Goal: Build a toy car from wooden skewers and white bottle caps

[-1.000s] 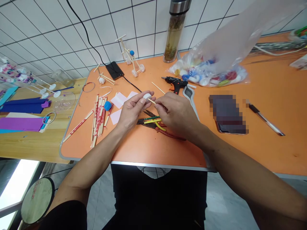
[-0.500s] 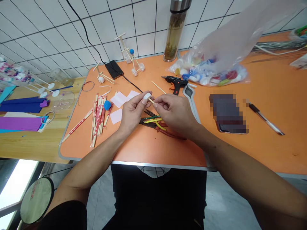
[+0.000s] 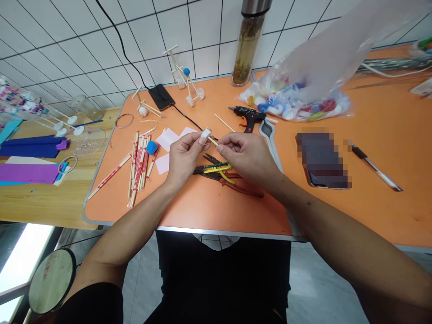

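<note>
My left hand (image 3: pixel 185 155) pinches a small white bottle cap (image 3: pixel 205 133) between thumb and fingers. My right hand (image 3: pixel 249 155) is closed on a thin wooden stick (image 3: pixel 213 141), whose tip meets the cap; whether the two are joined I cannot tell. Under my hands lie pliers (image 3: pixel 241 188) with red handles and another pair with yellow-green handles (image 3: pixel 216 168). Beyond them rests a black glue gun (image 3: pixel 251 117) on the orange table (image 3: pixel 222 213). A loose stick (image 3: pixel 224 122) lies nearby.
Red-wrapped chopsticks (image 3: pixel 139 168) and a blue pompom (image 3: pixel 151 147) are at the left. Small stick models with white wheels (image 3: pixel 189 87) stand at the back by a tea bottle (image 3: pixel 248 49). A plastic bag of caps (image 3: pixel 300 101), a phone (image 3: pixel 324 159) and a pen (image 3: pixel 376 167) lie right.
The white cap has turned in my left fingers, showing a different side. Both hands stay close together, the stick still at the cap. The view has shifted very slightly.
</note>
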Demonstrator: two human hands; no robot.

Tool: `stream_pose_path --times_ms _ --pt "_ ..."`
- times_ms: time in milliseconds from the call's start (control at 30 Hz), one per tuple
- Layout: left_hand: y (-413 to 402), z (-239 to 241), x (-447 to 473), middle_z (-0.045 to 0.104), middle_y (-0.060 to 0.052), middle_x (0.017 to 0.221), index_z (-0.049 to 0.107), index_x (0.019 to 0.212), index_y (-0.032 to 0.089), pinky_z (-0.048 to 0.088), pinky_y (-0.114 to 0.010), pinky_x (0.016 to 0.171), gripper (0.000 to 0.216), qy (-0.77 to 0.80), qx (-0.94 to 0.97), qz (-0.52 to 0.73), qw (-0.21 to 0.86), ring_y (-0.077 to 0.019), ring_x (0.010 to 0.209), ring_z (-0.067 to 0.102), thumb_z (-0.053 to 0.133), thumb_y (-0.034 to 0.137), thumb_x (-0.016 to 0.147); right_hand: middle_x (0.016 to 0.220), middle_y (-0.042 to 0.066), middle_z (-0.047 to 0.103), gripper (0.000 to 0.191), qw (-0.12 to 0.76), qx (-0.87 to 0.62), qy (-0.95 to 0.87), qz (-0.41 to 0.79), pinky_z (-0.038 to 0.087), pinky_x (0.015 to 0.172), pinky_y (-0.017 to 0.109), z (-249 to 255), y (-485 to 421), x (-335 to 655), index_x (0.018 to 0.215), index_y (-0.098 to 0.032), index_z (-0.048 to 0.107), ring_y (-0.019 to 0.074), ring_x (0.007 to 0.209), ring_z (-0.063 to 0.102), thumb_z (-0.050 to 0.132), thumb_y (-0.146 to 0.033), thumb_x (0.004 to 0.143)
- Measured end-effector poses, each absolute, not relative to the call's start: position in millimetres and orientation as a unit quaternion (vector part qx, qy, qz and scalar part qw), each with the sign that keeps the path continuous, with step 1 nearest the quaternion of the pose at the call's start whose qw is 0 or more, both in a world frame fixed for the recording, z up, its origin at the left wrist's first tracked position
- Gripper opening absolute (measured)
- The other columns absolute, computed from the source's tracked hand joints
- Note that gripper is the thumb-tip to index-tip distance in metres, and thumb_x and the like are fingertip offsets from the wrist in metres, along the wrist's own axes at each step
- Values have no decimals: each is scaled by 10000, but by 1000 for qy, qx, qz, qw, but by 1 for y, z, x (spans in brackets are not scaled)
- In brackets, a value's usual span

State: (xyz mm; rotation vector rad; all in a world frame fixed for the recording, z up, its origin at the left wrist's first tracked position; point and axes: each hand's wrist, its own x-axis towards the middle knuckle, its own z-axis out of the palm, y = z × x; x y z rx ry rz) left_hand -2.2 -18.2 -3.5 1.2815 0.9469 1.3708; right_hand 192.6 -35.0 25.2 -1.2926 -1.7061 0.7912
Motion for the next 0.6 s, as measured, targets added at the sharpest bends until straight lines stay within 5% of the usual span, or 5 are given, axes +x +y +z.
stream_pose_path --times_ms 600 --pt "-19 -1 -1 912 -51 1113 909 1075 255 720 -352 1014 332 386 525 557 516 -185 1028 868 948 547 924 645 -22 606 192 423 -502 -672 342 316 624 319 27 -35 193 861 -165 811 130 600 449 697 -297 943"
